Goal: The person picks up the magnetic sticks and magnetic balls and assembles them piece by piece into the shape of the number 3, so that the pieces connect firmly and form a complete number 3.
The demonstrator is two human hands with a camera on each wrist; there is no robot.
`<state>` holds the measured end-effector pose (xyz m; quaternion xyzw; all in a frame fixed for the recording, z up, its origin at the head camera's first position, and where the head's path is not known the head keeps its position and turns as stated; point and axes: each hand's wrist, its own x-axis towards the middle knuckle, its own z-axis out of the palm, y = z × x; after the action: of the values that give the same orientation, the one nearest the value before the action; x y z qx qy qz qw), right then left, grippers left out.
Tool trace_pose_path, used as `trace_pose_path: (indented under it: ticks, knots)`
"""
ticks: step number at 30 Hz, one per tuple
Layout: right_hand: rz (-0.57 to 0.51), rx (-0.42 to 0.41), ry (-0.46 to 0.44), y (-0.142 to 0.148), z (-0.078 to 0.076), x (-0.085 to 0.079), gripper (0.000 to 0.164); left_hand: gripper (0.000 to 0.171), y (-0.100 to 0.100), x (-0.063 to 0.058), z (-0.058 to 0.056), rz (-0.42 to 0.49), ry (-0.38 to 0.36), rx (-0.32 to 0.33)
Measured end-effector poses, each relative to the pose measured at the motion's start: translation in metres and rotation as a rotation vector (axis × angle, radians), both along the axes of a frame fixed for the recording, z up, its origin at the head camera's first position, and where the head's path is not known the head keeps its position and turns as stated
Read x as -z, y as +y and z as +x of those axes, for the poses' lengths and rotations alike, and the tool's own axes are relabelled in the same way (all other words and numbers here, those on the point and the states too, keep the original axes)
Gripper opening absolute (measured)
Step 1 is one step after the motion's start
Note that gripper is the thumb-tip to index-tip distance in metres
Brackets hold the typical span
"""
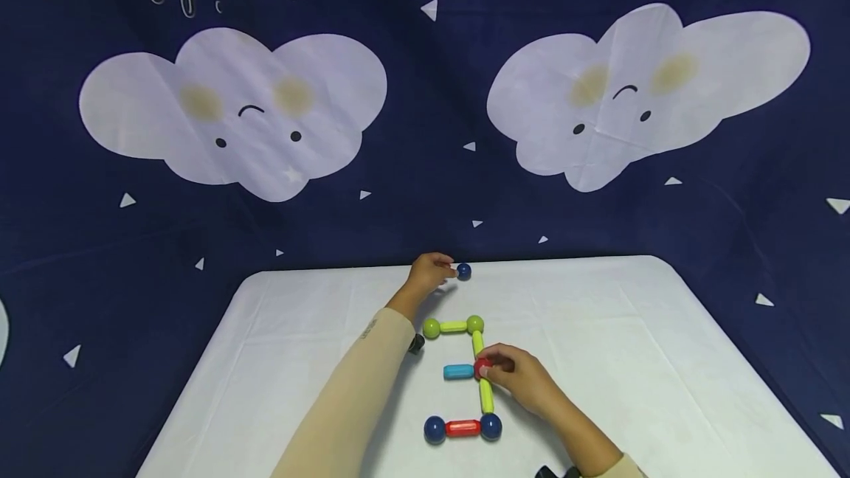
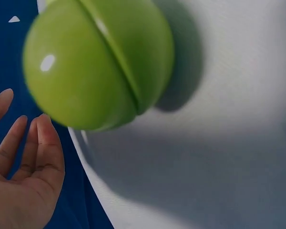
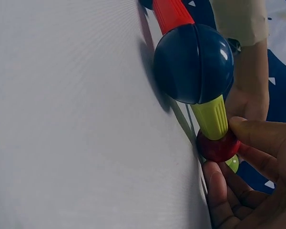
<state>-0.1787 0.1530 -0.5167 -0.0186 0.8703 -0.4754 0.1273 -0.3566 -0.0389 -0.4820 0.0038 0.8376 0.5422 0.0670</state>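
My left hand [image 1: 430, 273] reaches to the table's far edge, its fingertips right at a loose dark blue ball [image 1: 464, 271]. In the left wrist view its thumb and fingers stand apart, and a large green ball [image 2: 100, 64] overlaps the area past them. My right hand [image 1: 524, 380] pinches a red ball [image 3: 218, 147] between thumb and fingers. That ball joins two yellow-green sticks [image 1: 487, 395] and a light blue stick [image 1: 458, 372] pointing left. The structure lies flat, with green balls [image 1: 474, 324] at its far end and blue balls [image 1: 491, 427] with a red stick [image 1: 462, 428] at its near end.
A white-covered table [image 1: 299, 360] carries the pieces. Behind it hangs a dark blue cloth [image 1: 432, 190] with printed clouds. My left forearm [image 1: 352, 389] stretches across the table, left of the structure.
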Motion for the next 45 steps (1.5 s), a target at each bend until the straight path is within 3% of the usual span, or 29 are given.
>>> trace_pose_path:
  ticks: [14,35,45]
  knots:
    - [0.008,-0.006,0.017,0.002,0.004,-0.001,0.021,0.036,0.012,0.007,-0.002,-0.153,-0.001,-0.006]
    - [0.001,-0.013,0.019,0.002,0.002,0.002,0.022,0.035,0.019,0.013,-0.007,-0.147,0.035,0.021]
    - [-0.009,-0.009,0.023,0.002,0.001,0.002,0.021,0.028,0.022,0.014,-0.01,-0.222,0.059,0.015]
